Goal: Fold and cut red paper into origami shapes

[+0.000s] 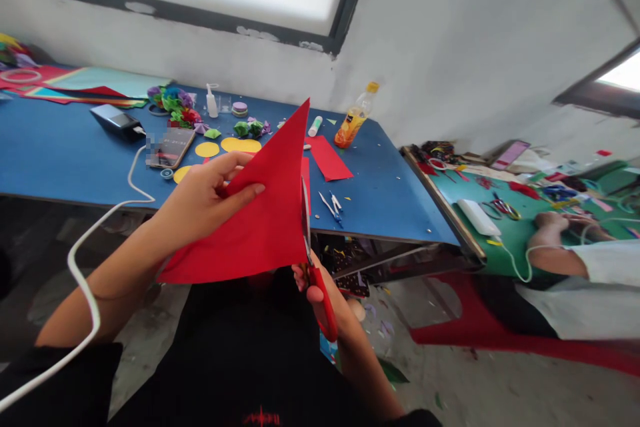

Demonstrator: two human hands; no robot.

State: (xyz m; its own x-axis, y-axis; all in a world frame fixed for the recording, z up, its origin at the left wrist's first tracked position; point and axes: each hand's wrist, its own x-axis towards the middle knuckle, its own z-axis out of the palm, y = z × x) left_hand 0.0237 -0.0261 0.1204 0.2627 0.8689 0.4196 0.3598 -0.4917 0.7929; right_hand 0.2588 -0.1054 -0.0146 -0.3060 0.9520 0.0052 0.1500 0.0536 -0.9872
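My left hand (203,200) pinches a folded red paper triangle (265,213), thumb on its front and fingers behind, holding it up in front of me above my lap. My right hand (320,293) is below the paper, fingers closed in the red handles of scissors (313,260). The scissor blades run up along the paper's right edge. Most of my right hand is hidden behind the paper.
A blue table (60,153) carries a phone (173,147), yellow paper circles (240,145), paper flowers (175,103), a glue stick (315,125), an orange drink bottle (355,117) and red paper (327,157). A white cable (85,280) crosses my left arm. Another person's arm (560,240) rests on a green table (515,233) at right.
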